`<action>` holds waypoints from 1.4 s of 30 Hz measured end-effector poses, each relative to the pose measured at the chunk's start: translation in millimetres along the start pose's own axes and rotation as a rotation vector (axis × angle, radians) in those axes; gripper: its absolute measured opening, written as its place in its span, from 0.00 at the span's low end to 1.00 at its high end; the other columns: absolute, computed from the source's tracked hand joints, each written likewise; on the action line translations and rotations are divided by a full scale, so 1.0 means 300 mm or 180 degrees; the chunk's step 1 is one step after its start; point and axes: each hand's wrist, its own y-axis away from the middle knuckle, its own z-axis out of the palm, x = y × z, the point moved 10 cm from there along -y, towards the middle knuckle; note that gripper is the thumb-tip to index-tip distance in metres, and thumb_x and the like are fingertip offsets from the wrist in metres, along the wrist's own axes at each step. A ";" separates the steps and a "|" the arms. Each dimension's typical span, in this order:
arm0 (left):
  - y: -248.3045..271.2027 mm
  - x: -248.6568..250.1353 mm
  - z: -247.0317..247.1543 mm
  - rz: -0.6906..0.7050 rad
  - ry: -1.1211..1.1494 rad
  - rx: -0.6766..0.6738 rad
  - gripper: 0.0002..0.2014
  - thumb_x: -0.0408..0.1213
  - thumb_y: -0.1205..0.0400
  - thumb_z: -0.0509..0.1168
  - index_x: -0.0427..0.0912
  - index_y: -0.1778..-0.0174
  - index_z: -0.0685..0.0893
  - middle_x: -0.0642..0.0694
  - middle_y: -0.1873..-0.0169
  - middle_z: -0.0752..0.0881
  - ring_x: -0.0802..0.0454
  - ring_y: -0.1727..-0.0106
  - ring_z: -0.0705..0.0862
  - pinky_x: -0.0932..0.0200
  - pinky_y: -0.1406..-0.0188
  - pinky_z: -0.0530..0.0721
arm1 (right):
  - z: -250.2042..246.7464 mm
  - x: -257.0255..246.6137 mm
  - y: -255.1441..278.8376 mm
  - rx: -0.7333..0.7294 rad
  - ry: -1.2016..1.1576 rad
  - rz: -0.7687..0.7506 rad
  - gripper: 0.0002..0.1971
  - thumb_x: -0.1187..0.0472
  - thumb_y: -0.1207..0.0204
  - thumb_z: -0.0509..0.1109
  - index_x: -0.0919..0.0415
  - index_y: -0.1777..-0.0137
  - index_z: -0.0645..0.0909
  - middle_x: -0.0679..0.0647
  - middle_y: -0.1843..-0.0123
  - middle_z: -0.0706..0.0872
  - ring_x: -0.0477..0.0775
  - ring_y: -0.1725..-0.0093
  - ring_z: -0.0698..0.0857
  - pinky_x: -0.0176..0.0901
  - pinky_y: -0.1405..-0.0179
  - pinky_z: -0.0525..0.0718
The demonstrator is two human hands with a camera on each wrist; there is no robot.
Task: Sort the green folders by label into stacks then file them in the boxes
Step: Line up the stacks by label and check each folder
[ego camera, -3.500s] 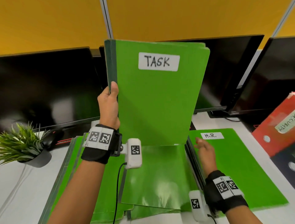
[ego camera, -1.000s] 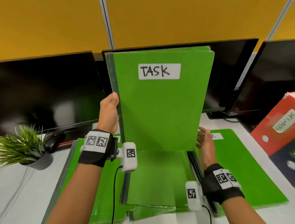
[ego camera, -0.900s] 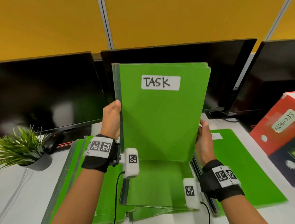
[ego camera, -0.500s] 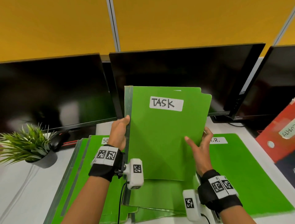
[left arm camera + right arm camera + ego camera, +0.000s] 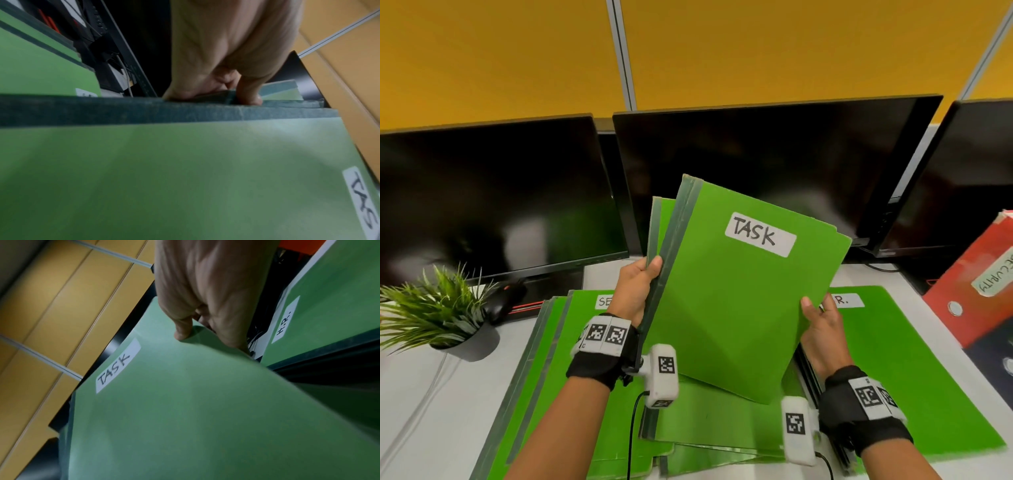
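Note:
Both hands hold a small bundle of green folders above the desk; its front folder (image 5: pixel 736 291) (image 5: pixel 185 178) (image 5: pixel 185 402) bears a white TASK label (image 5: pixel 760 234). My left hand (image 5: pixel 638 284) (image 5: pixel 226 65) grips the dark green spines at the left edge. My right hand (image 5: pixel 820 318) (image 5: pixel 197 296) pinches the front folder's right edge, thumb on its face. A second folder (image 5: pixel 656 222) fans out behind. Below lie a left stack (image 5: pixel 544 359) with a partly hidden label, a middle pile (image 5: pixel 722 421), and an H.R. folder (image 5: pixel 914 377) (image 5: pixel 339 296) at the right.
Three dark monitors (image 5: pixel 774 154) stand along the back of the white desk (image 5: pixel 421 404). A small potted plant (image 5: pixel 438 308) sits at the left with a black mouse (image 5: pixel 505 301) behind it. A red box file (image 5: pixel 976 284) labelled SECURITY leans at the right edge.
The held folders have come down from upright in front of the monitor and tilted to the right. My right hand rose from the desk and took the front folder's right edge; the bundle fanned apart.

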 end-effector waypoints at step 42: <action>-0.018 0.246 -0.196 0.0865 -0.0142 0.0707 0.12 0.34 0.14 0.56 0.45 0.60 0.82 0.55 0.74 0.88 0.59 0.69 0.86 0.62 0.65 0.87 | 0.119 0.123 -0.069 -0.0448 0.1229 0.0494 0.24 0.40 0.19 0.49 0.52 0.32 0.74 0.54 0.37 0.83 0.52 0.40 0.82 0.54 0.32 0.73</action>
